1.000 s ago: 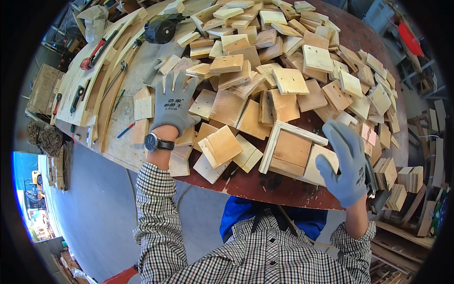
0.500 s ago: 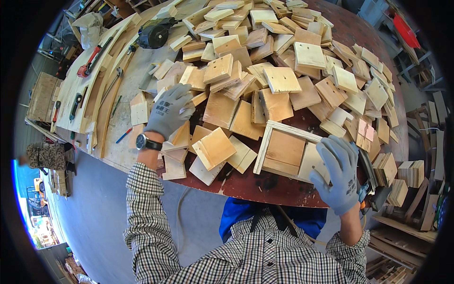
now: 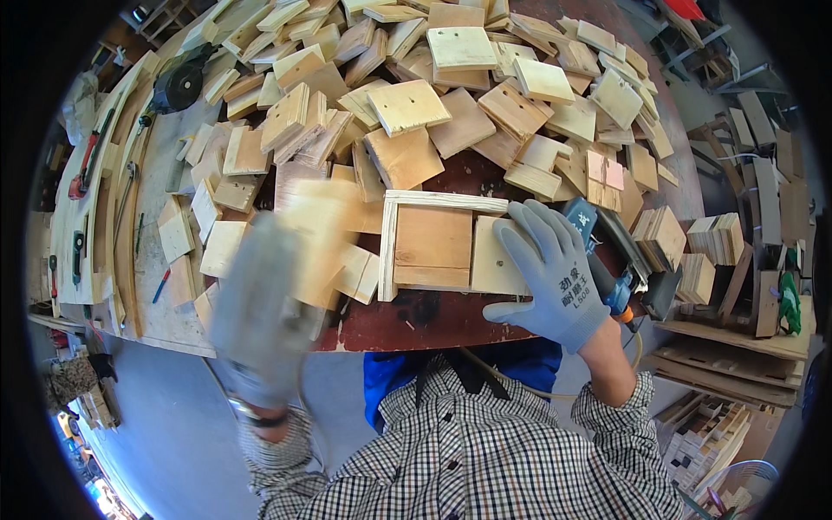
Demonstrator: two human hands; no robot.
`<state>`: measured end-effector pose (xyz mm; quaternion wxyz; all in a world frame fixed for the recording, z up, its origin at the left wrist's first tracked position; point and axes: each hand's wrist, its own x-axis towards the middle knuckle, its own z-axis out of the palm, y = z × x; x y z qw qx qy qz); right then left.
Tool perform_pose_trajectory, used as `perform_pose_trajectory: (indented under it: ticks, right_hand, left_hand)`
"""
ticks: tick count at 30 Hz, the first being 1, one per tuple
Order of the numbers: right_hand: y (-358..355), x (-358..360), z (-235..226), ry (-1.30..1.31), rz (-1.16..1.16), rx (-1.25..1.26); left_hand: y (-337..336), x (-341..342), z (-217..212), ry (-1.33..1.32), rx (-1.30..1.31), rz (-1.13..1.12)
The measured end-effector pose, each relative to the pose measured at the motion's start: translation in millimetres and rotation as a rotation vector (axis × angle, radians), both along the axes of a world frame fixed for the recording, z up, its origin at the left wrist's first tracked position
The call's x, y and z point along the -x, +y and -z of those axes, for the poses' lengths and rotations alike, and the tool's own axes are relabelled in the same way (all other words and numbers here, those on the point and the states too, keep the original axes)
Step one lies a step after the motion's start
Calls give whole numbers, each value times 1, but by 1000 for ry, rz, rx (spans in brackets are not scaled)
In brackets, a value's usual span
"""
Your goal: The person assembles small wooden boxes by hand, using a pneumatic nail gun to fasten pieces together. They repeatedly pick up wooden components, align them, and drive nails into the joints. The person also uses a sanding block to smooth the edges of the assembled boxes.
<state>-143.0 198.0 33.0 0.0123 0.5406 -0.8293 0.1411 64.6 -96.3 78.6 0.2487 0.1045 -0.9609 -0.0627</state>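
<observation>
We judged this a positioning step: right hand [image 3: 555, 277] spread wide at the pale board [image 3: 496, 261], left hand [image 3: 264, 299] at a blurred block [image 3: 322, 230] left of the corner frame [image 3: 389, 247], grip unreadable; next called for alignment.

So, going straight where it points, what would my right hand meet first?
Your right hand would probably meet the wooden blocks beyond the pale strip at its fingertips, though depth is unclear.

Head-worn fisheye view, facing down, close over the worktable [image 3: 433, 325]
</observation>
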Motion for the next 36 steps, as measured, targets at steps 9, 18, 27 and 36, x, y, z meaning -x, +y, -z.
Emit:
perform_pose_trajectory:
  ticks: [9, 18, 27, 36]
  right_hand:
    - [-17, -15, -3, 52, 26, 41]
    - [-63, -21, -7, 45, 42, -39]
    - [-55, -2, 6, -61, -40, 309]
    - [-15, 20, 19, -1113, 437, 909]
  left_hand:
    - [68, 34, 60, -101, 75, 207]
    - [59, 6, 59, 294, -328, -61]
    - [65, -2, 65, 339, -202, -57]
    - [72, 39, 51, 45, 79, 192]
